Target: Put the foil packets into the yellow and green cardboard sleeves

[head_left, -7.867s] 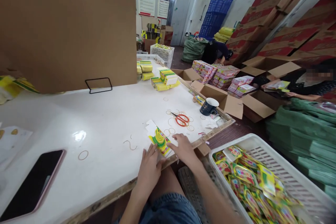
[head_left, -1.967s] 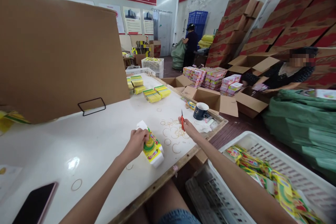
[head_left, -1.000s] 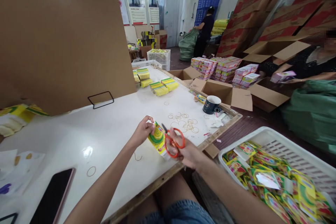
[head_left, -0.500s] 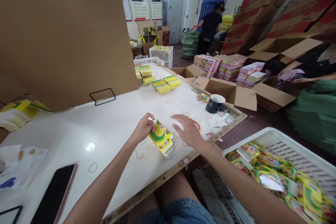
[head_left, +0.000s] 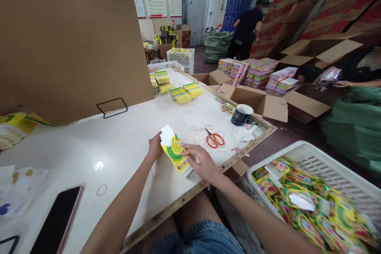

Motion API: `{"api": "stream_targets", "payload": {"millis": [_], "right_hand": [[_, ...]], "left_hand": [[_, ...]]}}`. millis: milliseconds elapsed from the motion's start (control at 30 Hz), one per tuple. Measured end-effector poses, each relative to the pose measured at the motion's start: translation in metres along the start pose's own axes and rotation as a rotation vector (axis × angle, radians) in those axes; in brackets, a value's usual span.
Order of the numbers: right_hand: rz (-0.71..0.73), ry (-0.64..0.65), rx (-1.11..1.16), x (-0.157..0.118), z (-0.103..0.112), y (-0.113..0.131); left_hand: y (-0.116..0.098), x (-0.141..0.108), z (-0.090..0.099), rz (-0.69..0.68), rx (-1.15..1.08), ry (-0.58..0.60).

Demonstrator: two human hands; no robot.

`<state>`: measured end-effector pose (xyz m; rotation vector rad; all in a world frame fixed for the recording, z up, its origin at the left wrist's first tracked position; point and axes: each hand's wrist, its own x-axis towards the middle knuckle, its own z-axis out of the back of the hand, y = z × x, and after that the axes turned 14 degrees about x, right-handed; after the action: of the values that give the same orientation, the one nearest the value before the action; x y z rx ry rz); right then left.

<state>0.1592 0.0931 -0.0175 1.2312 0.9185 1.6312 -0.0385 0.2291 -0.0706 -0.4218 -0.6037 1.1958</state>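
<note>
A yellow printed carton (head_left: 175, 152) with a green ring design and a white end flap is held tilted above the white table, near its front edge. My left hand (head_left: 154, 146) grips its left side, with most of the fingers hidden behind it. My right hand (head_left: 201, 162) is at the carton's right edge, its fingertips on the printed face; the far side of this grip is hidden. Red-handled scissors (head_left: 214, 139) lie on the table to the right, among several loose rubber bands (head_left: 197, 139).
A dark mug (head_left: 241, 116) stands near the wooden table edge. Bundled yellow cartons (head_left: 180, 95) lie further back. A phone (head_left: 56, 220) is at lower left, below a big cardboard sheet (head_left: 74, 43). At right stands a white basket (head_left: 323, 160) of printed packs. Two people work beyond.
My right hand has moved left from over the scissors onto the carton, uncovering the scissors. The carton is tilted up more, showing its white flap, and my left hand has shifted to its side.
</note>
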Motion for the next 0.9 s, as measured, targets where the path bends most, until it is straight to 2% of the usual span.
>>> {"api": "stream_targets", "payload": {"millis": [67,133,233,300,367,433,500,600,733,900], "right_hand": [[-0.025,-0.017,0.153,-0.002,0.005,-0.001],[-0.038,-0.052,0.233,-0.007,0.013,-0.001],[-0.009,-0.113,0.162,-0.014,0.027,0.000],[0.028,-0.124,0.063,-0.017,0.033,0.000],[0.057,-0.101,-0.023,-0.017,0.036,-0.002],[0.069,-0.070,-0.073,-0.016,0.036,-0.004],[0.047,-0.062,-0.089,-0.017,0.035,-0.007],[-0.025,-0.053,-0.078,-0.021,0.034,-0.010],[-0.078,-0.034,-0.052,-0.027,0.032,-0.009],[-0.082,-0.062,-0.043,-0.027,0.027,-0.009]], "left_hand": [[-0.004,-0.003,-0.001,0.022,-0.005,-0.064],[-0.005,-0.008,0.008,0.061,0.000,-0.159],[-0.014,-0.023,0.031,0.112,0.023,-0.348],[-0.032,-0.037,0.041,0.075,0.050,-0.434],[-0.056,-0.051,0.042,-0.050,0.077,-0.384],[-0.077,-0.063,0.035,-0.213,0.108,-0.230],[-0.088,-0.071,0.026,-0.321,0.137,-0.110],[-0.083,-0.078,0.021,-0.417,0.183,0.018],[-0.067,-0.077,0.026,-0.570,0.364,0.166],[-0.064,-0.073,0.030,-0.595,0.442,0.166]]}}
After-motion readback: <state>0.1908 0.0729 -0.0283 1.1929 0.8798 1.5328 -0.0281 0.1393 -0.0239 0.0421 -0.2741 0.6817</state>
